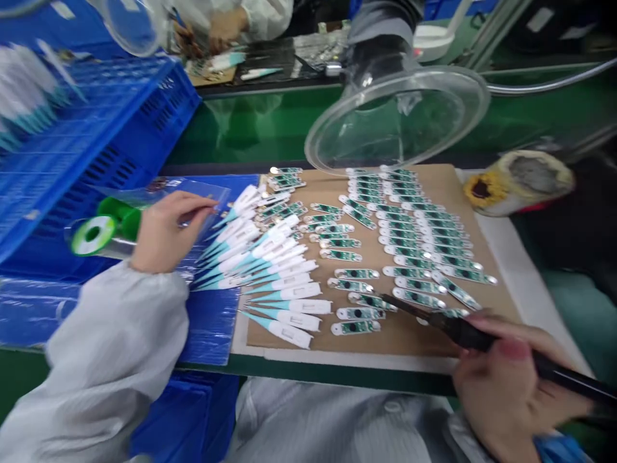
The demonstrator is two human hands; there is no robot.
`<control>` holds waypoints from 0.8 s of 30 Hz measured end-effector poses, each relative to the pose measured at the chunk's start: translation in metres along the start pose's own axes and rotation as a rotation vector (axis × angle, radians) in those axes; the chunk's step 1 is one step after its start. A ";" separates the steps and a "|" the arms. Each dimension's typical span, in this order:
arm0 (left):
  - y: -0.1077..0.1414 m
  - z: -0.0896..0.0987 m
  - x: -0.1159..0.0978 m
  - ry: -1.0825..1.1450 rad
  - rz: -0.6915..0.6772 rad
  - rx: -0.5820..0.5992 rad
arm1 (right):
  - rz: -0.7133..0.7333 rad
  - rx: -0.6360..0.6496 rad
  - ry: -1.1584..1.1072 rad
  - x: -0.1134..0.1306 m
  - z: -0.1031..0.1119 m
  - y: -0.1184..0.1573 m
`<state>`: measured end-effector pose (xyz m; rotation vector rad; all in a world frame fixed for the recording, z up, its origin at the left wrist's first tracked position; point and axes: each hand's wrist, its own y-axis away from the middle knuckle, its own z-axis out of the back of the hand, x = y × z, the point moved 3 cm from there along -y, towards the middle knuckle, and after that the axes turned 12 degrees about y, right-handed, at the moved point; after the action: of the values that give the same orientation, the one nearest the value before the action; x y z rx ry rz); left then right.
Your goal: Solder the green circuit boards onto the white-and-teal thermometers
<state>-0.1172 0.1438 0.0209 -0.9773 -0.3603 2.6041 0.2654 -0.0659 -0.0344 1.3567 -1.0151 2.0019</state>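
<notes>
My right hand (515, 379) is wrapped round a black soldering iron (463, 329), its tip pointing left over the small green circuit boards (357, 285). The boards lie in rows on a brown sheet (299, 337). My left hand (168, 228) is raised over a clear plastic bag (212, 193), thumb and fingertips pinched together; what they hold, if anything, is too small to make out. Beside that hand is a green-and-white solder spool (94, 236). White and teal thermometer casings (284, 305) lie fanned out between my left hand and the boards.
A clear round fume hood (398, 122) hangs above the boards. A yellowish round container (523, 183) stands at the right. Blue crates (144, 109) fill the left, one carrying more casings. Another person's hand (227, 29) is across the bench.
</notes>
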 end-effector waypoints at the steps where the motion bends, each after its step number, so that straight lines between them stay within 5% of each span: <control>1: 0.002 0.001 -0.006 0.011 -0.008 -0.017 | 0.042 0.025 0.030 0.002 -0.001 0.000; 6: 0.027 -0.005 -0.063 0.121 -0.250 -0.111 | 0.168 0.171 0.029 0.013 -0.005 0.004; 10: 0.053 -0.036 -0.128 0.527 -0.301 0.100 | 0.211 0.288 0.016 0.024 -0.012 0.011; 13: 0.067 -0.065 -0.158 0.815 -0.121 0.246 | 0.261 0.391 0.060 0.032 -0.017 0.016; 17: 0.079 -0.089 -0.166 1.124 0.203 0.289 | 0.288 0.574 0.000 0.040 -0.023 0.025; 24: 0.094 -0.106 -0.167 1.494 0.510 0.323 | 0.307 0.551 -0.072 0.047 -0.032 0.030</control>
<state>0.0520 0.0045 0.0086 -2.6166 0.7206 1.4106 0.2077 -0.0575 -0.0065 1.6326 -0.7624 2.6137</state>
